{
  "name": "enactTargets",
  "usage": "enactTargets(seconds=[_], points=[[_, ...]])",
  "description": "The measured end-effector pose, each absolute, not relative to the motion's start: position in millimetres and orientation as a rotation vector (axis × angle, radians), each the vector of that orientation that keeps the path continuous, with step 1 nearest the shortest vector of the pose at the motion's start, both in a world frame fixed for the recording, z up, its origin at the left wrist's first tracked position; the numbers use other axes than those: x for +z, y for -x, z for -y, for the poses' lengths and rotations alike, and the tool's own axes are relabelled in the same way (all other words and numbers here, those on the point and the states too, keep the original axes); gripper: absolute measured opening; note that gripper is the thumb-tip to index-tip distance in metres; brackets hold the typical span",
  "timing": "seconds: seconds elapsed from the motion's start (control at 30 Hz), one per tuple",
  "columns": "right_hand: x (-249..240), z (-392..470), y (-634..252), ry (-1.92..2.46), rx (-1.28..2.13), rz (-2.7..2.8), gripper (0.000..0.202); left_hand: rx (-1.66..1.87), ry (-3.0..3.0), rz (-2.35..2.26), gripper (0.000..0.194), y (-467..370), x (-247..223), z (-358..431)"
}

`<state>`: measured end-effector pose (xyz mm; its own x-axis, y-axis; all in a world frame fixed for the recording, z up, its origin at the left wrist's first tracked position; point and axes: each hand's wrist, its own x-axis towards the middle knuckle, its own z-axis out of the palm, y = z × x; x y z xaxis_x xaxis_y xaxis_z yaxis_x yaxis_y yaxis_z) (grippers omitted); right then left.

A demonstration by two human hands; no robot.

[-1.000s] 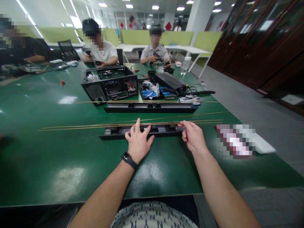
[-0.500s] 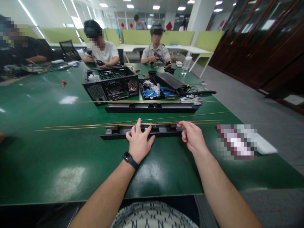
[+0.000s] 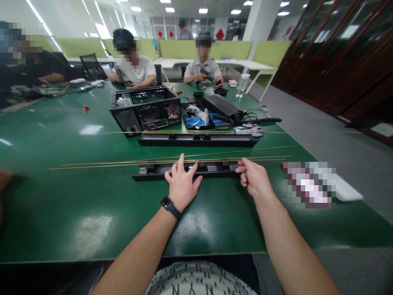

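Rods (image 3: 76,167), thin and golden, lie lengthwise over a black rail (image 3: 217,174) on a green table (image 3: 76,196), where a seated worker's left hand (image 3: 183,184) stays spread wide across them, gripping nothing. The right hand (image 3: 254,176) has just slid slightly toward the rail's right end, fingers curled narrow beside the rods, though from here I cannot tell whether they pinch one. The small shift suggests adjustment along the rail rather than lifting.
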<state>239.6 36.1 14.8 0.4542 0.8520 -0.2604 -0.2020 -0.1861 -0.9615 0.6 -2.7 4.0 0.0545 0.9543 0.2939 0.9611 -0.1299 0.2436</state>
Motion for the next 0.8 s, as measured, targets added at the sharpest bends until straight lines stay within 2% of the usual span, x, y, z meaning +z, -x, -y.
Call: enactTargets(seconds=[0.17, 0.4, 0.8], points=[[15.1, -36.4, -239.1, 1.404, 1.052, 0.553, 0.015, -0.616, 2.278, 2.05, 0.047, -0.4, 4.0, 2.9], [15.4, -34.7, -236.2, 1.334, 1.211, 0.585, 0.012, -0.601, 2.273, 2.07, 0.048, -0.7, 3.9, 2.7], [15.7, -35.8, -240.3, 1.329, 1.173, 0.52, 0.011, -0.627, 2.266, 2.073, 0.049, -1.2, 2.3, 2.1]])
